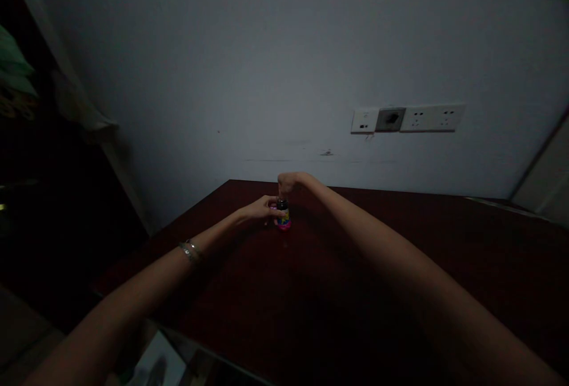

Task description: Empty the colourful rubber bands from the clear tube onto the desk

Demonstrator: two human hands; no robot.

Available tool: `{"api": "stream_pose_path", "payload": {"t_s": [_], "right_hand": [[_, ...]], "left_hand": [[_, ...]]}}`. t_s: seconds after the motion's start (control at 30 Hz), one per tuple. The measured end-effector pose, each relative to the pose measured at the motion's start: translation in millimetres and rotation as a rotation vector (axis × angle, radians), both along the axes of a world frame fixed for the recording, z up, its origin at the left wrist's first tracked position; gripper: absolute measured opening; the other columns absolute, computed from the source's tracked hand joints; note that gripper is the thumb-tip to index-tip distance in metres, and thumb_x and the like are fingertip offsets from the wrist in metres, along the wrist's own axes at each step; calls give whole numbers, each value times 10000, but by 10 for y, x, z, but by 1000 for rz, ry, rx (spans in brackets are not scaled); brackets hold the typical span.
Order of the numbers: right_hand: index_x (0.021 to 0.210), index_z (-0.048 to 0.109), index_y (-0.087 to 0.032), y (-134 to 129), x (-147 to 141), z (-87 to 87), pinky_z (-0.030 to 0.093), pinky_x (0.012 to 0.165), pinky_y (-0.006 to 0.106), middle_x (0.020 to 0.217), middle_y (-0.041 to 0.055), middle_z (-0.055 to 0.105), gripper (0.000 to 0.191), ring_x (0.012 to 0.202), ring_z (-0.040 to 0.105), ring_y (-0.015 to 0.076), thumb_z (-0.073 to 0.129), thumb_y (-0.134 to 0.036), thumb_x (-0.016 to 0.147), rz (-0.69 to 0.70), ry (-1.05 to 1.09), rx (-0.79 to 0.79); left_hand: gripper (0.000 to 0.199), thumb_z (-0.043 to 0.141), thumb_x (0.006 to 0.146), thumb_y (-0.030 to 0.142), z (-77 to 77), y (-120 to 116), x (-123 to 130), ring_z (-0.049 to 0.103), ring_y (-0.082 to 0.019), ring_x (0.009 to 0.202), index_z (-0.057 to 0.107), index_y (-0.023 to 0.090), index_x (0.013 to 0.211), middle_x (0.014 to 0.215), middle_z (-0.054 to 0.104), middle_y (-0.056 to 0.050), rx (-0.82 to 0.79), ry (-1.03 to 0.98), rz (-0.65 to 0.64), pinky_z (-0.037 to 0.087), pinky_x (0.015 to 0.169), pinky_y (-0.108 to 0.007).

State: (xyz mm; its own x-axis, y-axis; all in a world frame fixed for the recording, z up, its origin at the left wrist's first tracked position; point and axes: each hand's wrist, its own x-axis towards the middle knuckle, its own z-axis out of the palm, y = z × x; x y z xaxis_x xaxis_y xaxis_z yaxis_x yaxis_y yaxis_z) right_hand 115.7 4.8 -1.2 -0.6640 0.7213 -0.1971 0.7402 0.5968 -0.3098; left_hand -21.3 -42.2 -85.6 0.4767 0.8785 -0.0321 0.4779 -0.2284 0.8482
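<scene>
Near the far edge of the table stands a small bottle [283, 215] with a dark upper part, a yellow and blue label and a bright pink bottom. My left hand [264, 208] is wrapped round its side, the thumb lying across the front. Over the bottle's top, my right hand [287, 183] is bent sharply at the wrist, with its fingers together and pointing down. Whatever those fingertips pinch, if anything, is too small and dark to make out. A silvery bracelet [190, 249] circles my left wrist.
The dark red table [249, 309] meets a pale wall [222, 77]. Sockets [409, 119] are set in that wall at right. Below the table's near edge lies a pale flat item [157, 362]. Greenish cloth [13, 63] shows at far left.
</scene>
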Motion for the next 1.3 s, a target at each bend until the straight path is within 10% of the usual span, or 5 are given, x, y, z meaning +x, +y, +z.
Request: {"api": "stream_pose_path", "payload": {"t_s": [0.57,0.97,1.3], "right_hand": [[744,717,-88,47,518,72,350,515,223,582,33,610,222,510,444,80,602,-261,665,125,467,117],[732,701,-122,-167,707,-983,370,505,200,602,11,628,184,534,516,101,584,-234,646,115,396,-170],[872,649,-141,-183,681,-1047,416,612,208,810,32,642,290,714,570,131,680,-205,591,131,406,-68]], "left_hand": [[428,632,693,354,1,-13,2,595,-139,576,513,113,1026,817,625,-85,7,-28,2,394,421,-202],[378,681,644,328,117,191,-10,583,-120,549,561,116,933,797,634,-76,-18,25,9,397,442,-200],[373,703,630,288,215,583,127,530,-85,490,557,111,924,659,599,-29,124,-187,211,369,446,-184]]}}
